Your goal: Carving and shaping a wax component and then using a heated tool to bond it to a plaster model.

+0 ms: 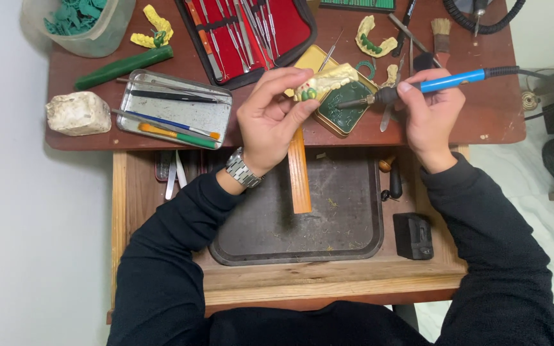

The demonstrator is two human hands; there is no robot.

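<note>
The left hand [270, 118] pinches a yellow tooth model [324, 83] above the worktop's [495, 122] front edge. Some green wax teeth are on it. The right hand [431, 109] grips a blue hot tool [431, 86], tip near the model; more teeth look undone.

The cream plaster dental cast [324, 82] carries green wax teeth; the heated wax pen's [447, 81] handle is blue, and the zip instrument case [293, 25] is lined red.

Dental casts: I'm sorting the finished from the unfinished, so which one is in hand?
The cast in the left hand, over the green tin; the other two lie untouched on the desk.
</note>
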